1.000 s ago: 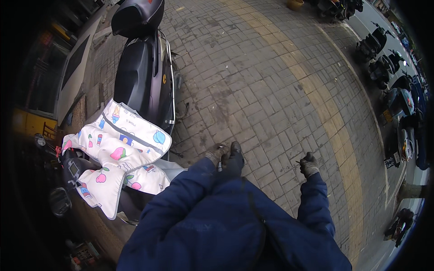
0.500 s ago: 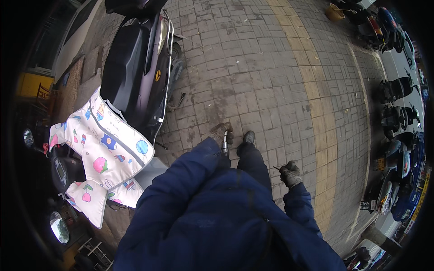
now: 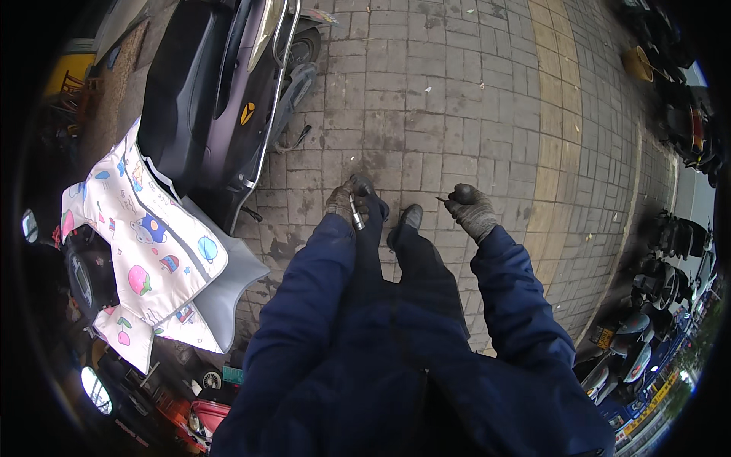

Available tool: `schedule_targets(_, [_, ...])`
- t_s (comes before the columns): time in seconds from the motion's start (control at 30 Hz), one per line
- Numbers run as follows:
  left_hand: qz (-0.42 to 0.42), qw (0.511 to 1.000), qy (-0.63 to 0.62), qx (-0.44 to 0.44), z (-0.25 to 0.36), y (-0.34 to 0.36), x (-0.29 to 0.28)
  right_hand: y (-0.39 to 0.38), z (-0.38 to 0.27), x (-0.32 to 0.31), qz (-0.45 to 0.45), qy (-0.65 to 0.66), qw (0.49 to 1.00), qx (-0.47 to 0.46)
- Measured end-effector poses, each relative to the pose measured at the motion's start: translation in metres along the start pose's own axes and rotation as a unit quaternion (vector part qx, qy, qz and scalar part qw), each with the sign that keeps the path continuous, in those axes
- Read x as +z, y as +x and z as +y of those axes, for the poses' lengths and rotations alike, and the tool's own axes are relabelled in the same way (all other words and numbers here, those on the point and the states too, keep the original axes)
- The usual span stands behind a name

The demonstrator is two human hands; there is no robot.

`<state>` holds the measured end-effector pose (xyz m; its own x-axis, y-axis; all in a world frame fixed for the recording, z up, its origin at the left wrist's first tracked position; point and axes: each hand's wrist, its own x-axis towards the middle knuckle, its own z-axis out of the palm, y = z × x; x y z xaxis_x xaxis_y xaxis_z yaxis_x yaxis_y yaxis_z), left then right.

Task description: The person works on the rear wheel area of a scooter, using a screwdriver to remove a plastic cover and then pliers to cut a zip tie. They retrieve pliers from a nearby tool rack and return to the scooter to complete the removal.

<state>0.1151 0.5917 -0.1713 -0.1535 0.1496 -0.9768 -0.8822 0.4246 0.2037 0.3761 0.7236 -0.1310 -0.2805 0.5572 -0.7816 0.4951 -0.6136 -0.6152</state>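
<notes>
My left hand [image 3: 340, 201], in a dirty grey work glove, is closed round a silver metal tool [image 3: 357, 218]. The tool's cylindrical, socket-like end points down toward my legs. My right hand [image 3: 476, 216], in a similar glove, is closed too. From its fingers a thin dark pointed tool [image 3: 442, 199] sticks out to the left; the glove hides the rest of it. Both hands hang in front of me, apart from each other, above the paving. Nearest my left hand stands a dark scooter [image 3: 233, 122], with a printed cartoon wind cover [image 3: 156, 244] draped over its front.
Grey paving bricks [image 3: 426, 137] and a yellow tactile strip [image 3: 560, 99] run ahead. My shoes [image 3: 411, 217] are below my hands. Parked scooters [image 3: 678, 236] line the right side, with a yellow bucket [image 3: 638, 64] at the far right. Another red vehicle [image 3: 209, 415] is at lower left.
My right hand has risen and moved forward to about the left hand's level. My left hand has shifted slightly left and forward. One foot has stepped forward, and the scooter sits further left in view.
</notes>
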Motion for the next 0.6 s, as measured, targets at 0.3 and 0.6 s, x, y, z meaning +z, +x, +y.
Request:
schedule_targets(0.3, [-0.026, 0.999, -0.026, -0.023, 0.050, 0.133, 0.021, 0.116, -0.033, 0.047, -0.066, -0.028, 0.997, 0.036])
schedule_targets(0.6, [0.067, 0.991, 0.027, 0.115, 0.081, 0.356, 0.060, 0.353, -0.020, 0.125, -0.071, 0.028, 0.996, -0.048])
